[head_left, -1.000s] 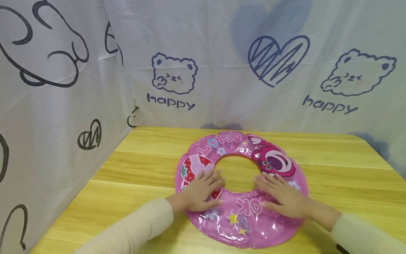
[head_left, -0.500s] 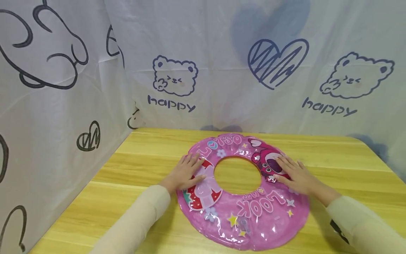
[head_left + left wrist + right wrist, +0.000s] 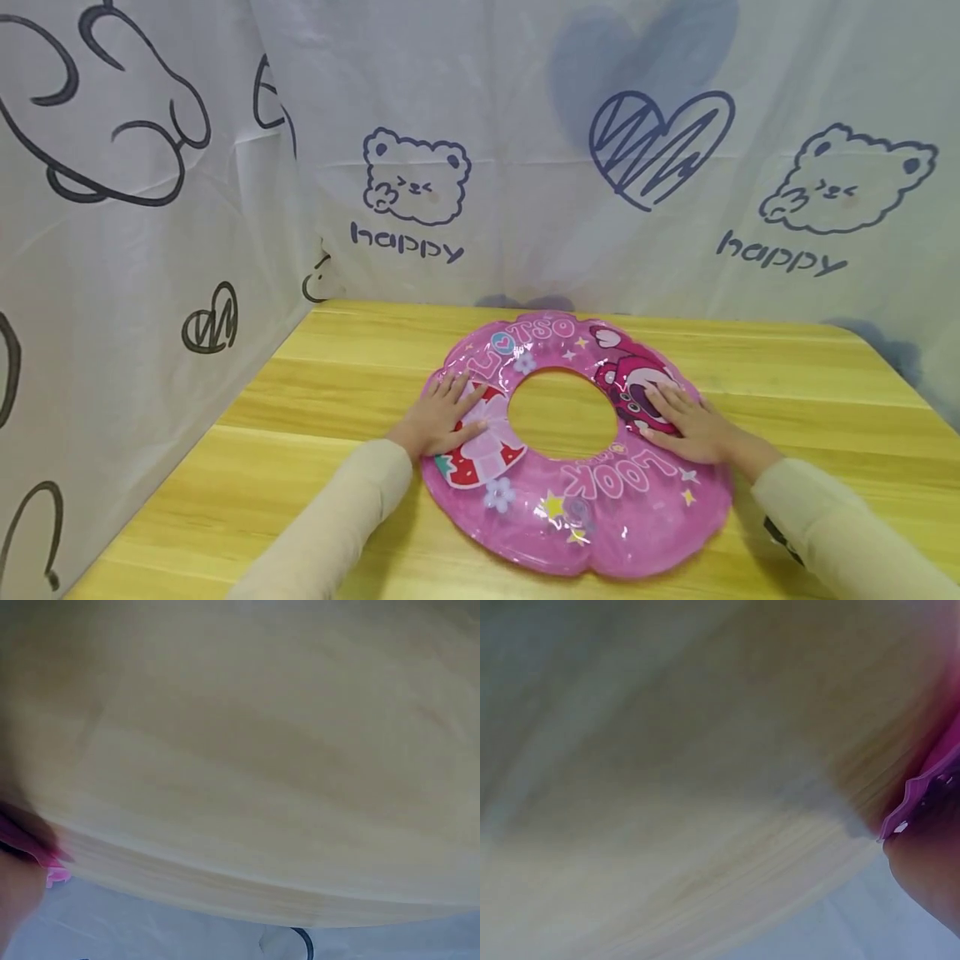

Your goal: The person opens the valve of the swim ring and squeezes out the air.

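A pink inflatable swim ring (image 3: 540,525) lies flat on the wooden table, printed with a bear, a strawberry, stars and lettering. On its left side rests my left hand (image 3: 442,415), fingers spread over the strawberry print. My right hand (image 3: 690,423) lies on the right side, its fingers across the bear's face. Both palms face down with straight fingers. In the left wrist view only a bit of the ring (image 3: 54,870) shows at the left edge beside the hand. The right wrist view catches the ring's wavy seam (image 3: 919,791) next to the hand.
The yellow wood-grain table (image 3: 300,400) reaches back to a white cloth (image 3: 525,208) with hearts, bears and "happy" drawn on it. Another cloth side (image 3: 150,275) hangs along the left. A dark item (image 3: 782,537) shows under the right sleeve.
Since a second ago both hands have slid outward from near the ring's hole toward its left and right sides. Over the last half second they have shifted slightly, and the ring's front edge has moved a little.
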Demonstrator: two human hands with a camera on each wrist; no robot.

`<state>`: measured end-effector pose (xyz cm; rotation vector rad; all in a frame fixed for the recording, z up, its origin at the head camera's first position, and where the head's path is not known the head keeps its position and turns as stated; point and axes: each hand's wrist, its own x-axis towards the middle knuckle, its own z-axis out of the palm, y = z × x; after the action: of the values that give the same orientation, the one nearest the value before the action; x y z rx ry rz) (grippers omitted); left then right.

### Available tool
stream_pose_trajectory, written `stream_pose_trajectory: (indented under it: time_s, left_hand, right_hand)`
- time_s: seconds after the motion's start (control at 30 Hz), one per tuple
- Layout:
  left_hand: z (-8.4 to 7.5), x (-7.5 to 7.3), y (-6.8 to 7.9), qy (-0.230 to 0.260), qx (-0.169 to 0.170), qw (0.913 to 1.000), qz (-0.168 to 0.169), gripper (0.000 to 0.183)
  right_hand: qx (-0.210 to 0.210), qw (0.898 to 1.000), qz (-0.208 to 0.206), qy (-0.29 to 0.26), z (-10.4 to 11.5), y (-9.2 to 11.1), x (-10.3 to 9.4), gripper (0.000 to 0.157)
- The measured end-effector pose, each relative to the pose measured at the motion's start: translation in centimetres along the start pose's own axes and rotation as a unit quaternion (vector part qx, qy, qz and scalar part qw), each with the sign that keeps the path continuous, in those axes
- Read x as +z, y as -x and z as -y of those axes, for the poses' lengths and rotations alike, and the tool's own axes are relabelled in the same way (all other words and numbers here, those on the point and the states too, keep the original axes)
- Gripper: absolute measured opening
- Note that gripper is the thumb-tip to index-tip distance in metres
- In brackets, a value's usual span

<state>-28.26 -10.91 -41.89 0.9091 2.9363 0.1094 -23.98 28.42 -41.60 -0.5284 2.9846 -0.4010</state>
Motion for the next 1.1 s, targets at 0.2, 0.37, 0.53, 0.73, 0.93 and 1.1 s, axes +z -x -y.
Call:
stream_pose_trajectory:
  time_s: [0.2,0.37,0.53,0.73,0.93,1.1]
  left_hand:
    - [-0.3,0.1,0.3,-0.017,0.007,0.9998,-0.009,0.064]
    - [-0.8,0.4,1.3,-0.022,0.063,0.9973,-0.031,0.064]
    - [-2.3,1.1,2.7,0.026,0.114,0.9930,-0.020,0.068]
    - [-3.4,1.2,3.4,0.030,0.109,0.9935,-0.001,0.074]
    - [-4.2,1.1,3.6,-0.025,0.129,0.9912,-0.017,0.072]
    - [-5.7,1.1,4.2,-0.008,0.196,0.9806,-0.005,0.063]
  right_hand:
    - [-0.013,1.000,-0.024,0.002,-0.1,-0.1,0.5,0.075]
    - [-0.005,1.000,-0.018,0.022,0.1,-0.2,0.6,0.077]
    - [0.008,0.999,-0.010,0.036,0.3,-0.3,0.6,0.077]
    - [0.009,0.999,-0.015,0.045,0.5,-0.2,0.5,0.077]
    - [-0.006,0.997,-0.045,0.058,0.5,0.0,1.0,0.077]
    - [-0.069,0.993,-0.083,0.049,1.4,0.9,1.2,0.065]
